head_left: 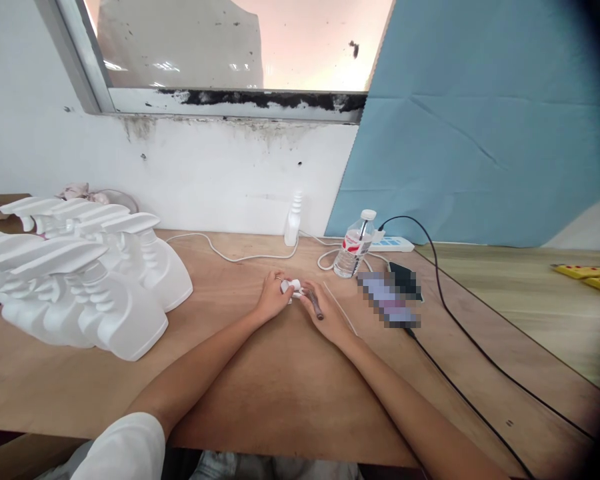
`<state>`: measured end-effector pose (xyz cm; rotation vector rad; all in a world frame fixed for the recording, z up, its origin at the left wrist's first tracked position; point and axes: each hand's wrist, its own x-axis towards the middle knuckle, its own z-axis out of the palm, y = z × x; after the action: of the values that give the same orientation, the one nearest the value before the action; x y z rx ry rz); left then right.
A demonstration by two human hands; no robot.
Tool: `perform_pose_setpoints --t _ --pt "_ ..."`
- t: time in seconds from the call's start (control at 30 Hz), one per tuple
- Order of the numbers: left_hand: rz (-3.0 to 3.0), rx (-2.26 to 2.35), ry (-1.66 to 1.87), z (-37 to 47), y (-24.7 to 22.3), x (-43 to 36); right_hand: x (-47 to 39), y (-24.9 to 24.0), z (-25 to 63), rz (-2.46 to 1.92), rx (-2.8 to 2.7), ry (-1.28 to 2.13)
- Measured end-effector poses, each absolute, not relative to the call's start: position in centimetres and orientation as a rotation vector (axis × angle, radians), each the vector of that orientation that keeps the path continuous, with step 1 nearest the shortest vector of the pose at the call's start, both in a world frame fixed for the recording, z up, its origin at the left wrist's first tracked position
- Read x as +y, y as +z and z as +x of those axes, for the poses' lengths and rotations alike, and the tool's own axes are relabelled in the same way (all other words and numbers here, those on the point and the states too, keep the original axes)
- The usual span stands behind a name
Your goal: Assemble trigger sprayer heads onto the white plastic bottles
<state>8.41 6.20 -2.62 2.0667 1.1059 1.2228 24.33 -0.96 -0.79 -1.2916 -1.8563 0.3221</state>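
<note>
Near the middle of the wooden table [260, 373], my two hands meet over a small white piece [295, 285]. My left hand [274, 297] has its fingers closed around this piece from the left. In my right hand [327, 319] is a slim tool with a brown handle [315, 305], its handle end pointing back toward me. The tool's working end is at the white piece, but too small to make out. A thin white stick [341, 309] lies beside my right hand.
Several white moulded forms with ribbed necks [100, 293] crowd the left side. A ribbed white piece [293, 219] stands upright by the wall. To the right are a water bottle [353, 247], a power strip [394, 244], a blurred-out phone [387, 300] and black cables [450, 310].
</note>
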Motion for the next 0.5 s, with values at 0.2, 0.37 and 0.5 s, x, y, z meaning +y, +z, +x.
perform_pose_setpoints --t 0.2,0.37,0.5 --pt "2.111 1.112 1.211 8.52 -2.52 5.94 -0.31 -1.65 24.93 -1.342 -1.854 0.173" --pt "2.137 1.104 1.207 8.54 -2.73 5.56 -0.52 -1.24 24.53 -1.278 -1.905 0.145" --pt "2.169 1.122 1.256 8.04 -1.83 5.87 -0.61 -1.13 24.53 -1.255 -1.912 0.12"
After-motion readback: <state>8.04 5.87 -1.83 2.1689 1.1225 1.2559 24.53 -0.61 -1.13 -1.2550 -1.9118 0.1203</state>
